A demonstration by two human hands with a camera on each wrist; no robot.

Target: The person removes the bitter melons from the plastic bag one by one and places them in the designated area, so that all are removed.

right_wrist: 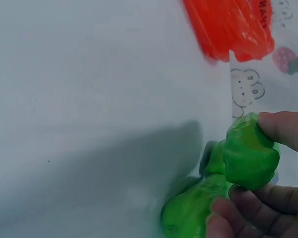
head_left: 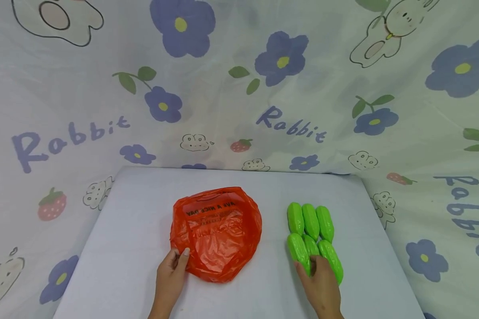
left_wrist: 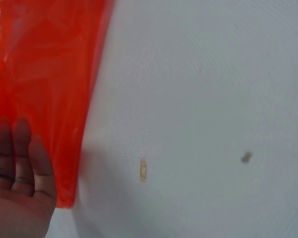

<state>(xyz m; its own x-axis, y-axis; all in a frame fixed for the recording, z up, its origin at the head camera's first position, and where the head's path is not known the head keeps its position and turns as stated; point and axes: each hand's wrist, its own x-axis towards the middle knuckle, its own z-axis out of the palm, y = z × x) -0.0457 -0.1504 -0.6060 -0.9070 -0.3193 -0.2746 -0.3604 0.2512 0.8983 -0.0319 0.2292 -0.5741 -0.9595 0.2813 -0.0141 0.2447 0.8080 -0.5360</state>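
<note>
A red plastic bag point(head_left: 219, 235) with dark printing lies spread out, its mouth held wide. My left hand point(head_left: 173, 268) holds the bag's near left rim, thumb over the edge. In the left wrist view its fingers point(left_wrist: 22, 148) lie extended against the red film. My right hand point(head_left: 321, 283) pinches a bumpy green cucumber-like vegetable point(right_wrist: 251, 153) between thumb and fingers, at the middle of the near row. A neighbouring green vegetable point(head_left: 298, 248) lies to its left and another point(head_left: 331, 259) to its right. The hand covers part of the near row.
A far row of green vegetables point(head_left: 310, 221) lies just beyond the near one. The white table point(head_left: 143, 204) is bordered by a patterned cloth point(head_left: 219, 97) at its back and sides. Small brown marks point(left_wrist: 143, 170) show on the tabletop.
</note>
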